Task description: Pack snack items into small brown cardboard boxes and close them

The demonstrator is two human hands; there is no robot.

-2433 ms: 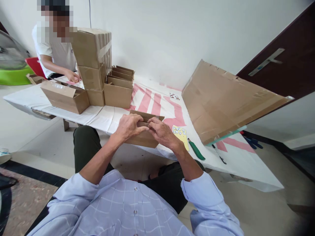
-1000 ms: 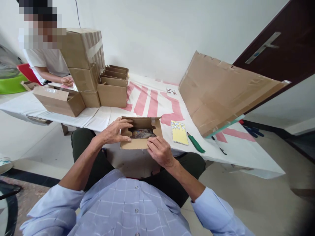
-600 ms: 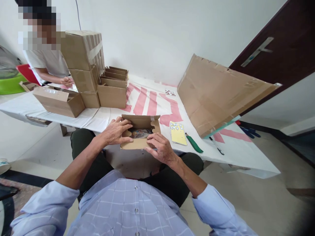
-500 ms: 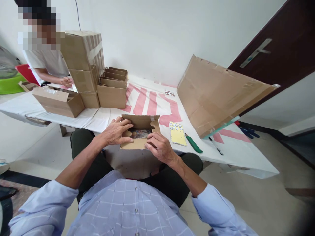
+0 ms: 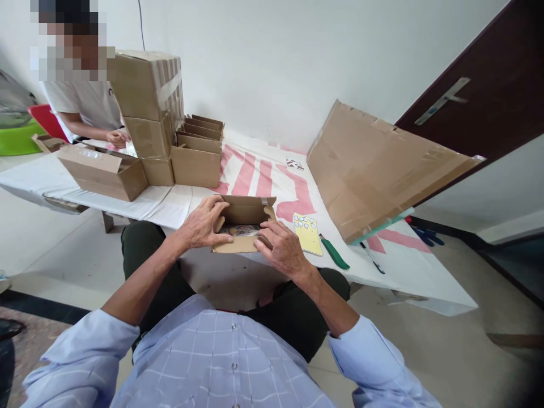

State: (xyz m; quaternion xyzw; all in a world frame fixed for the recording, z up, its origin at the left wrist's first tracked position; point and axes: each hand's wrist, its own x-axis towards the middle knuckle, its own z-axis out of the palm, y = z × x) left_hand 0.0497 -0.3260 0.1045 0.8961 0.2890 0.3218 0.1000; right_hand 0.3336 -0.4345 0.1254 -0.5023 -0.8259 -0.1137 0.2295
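Observation:
A small open cardboard box (image 5: 242,247) lies at the table's front edge, its flaps up. My left hand (image 5: 206,222) grips its left side, thumb on the front flap and fingers over the left wall. At the right side, my right hand (image 5: 278,243) holds the front right corner with curled fingers. Inside the box sits something in clear, shiny wrapping (image 5: 245,230); its kind I cannot make out. Just right of the box are a yellow card (image 5: 307,233) with pale stickers and a green-handled cutter (image 5: 334,251).
Stacked taped cartons (image 5: 148,136) stand at the left, beside a row of open boxes (image 5: 196,164) and a longer box (image 5: 104,170). A large cardboard sheet (image 5: 378,170) leans at the right, near a pen (image 5: 372,258). Another person (image 5: 87,113) sits at the far left.
The box's front flap has tilted up slightly, and my left hand has shifted a little up and right along its side. My right hand keeps its hold.

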